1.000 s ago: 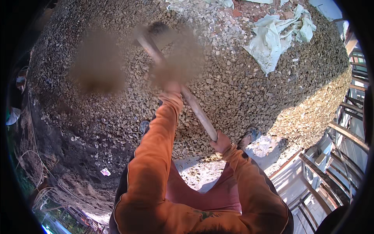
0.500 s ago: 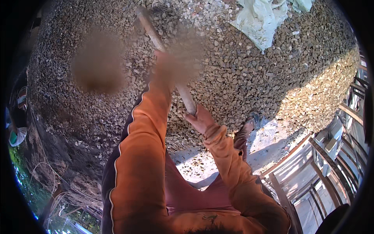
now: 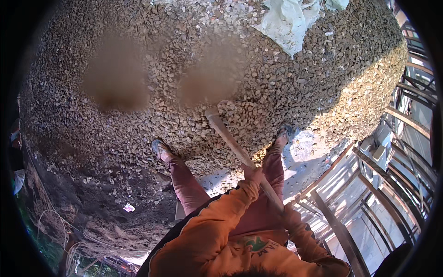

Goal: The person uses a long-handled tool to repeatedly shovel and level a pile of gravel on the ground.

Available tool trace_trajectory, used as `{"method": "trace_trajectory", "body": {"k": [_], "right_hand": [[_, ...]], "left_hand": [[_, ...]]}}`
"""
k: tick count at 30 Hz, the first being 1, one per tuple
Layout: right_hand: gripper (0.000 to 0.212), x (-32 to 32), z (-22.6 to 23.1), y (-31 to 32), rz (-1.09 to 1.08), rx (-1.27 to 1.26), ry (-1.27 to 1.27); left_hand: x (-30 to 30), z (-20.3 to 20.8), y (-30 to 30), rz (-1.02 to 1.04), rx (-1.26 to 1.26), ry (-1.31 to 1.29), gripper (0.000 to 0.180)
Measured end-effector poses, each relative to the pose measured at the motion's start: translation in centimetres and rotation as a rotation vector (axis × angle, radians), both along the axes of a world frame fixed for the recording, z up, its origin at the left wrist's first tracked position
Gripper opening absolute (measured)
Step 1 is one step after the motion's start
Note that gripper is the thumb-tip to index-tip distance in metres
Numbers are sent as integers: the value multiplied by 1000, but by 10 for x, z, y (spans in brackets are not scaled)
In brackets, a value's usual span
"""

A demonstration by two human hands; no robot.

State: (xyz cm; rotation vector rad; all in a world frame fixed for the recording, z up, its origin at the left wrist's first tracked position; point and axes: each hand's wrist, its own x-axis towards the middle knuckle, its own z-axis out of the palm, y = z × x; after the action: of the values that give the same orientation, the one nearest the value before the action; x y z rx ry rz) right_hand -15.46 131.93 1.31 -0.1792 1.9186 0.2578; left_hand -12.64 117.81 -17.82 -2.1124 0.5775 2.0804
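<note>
A hoe with a long wooden handle [image 3: 232,144] slants from the gravel down toward my body. Its head [image 3: 213,111] rests in the gravel, with the blade partly covered by stones. My left hand [image 3: 252,174] is closed round the lower half of the handle. Close to my right hip, my right sleeve [image 3: 296,222] meets the handle's near end; the hand there grips it but is mostly hidden. Loose gravel [image 3: 194,134] lies around the hoe head and my feet.
My sandalled feet [image 3: 160,148] stand apart at the gravel's near edge. A pale plastic sheet [image 3: 288,27] lies on the pile at the far side. Wooden slats [image 3: 390,194] stand at the right. Dark earth [image 3: 106,217] and a thin cord lie at the left. Two brown blurs obscure part of the view.
The hoe has come from far out on the gravel back toward my body. Both hands have drawn in toward my waist, still on the handle.
</note>
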Motion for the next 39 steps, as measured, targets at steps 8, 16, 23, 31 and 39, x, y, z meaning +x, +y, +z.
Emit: {"method": "trace_trajectory", "body": {"k": [8, 16, 23, 31, 39], "right_hand": [[46, 9, -43, 5, 187, -247, -21], [48, -30, -229, -471, 24, -1150, 49], [48, 21, -210, -465, -406, -997, -372], [51, 12, -107, -267, -328, -693, -300], [46, 20, 12, -29, 60, -320, -62]], "left_hand": [[26, 33, -63, -17, -359, 136, 55], [-31, -14, -534, -236, -1270, -22, 83], [-19, -61, -603, -466, -1050, -249, 56], [-14, -65, -368, -416, -1113, 77, 43], [27, -21, -59, 118, -176, 289, 52]]}}
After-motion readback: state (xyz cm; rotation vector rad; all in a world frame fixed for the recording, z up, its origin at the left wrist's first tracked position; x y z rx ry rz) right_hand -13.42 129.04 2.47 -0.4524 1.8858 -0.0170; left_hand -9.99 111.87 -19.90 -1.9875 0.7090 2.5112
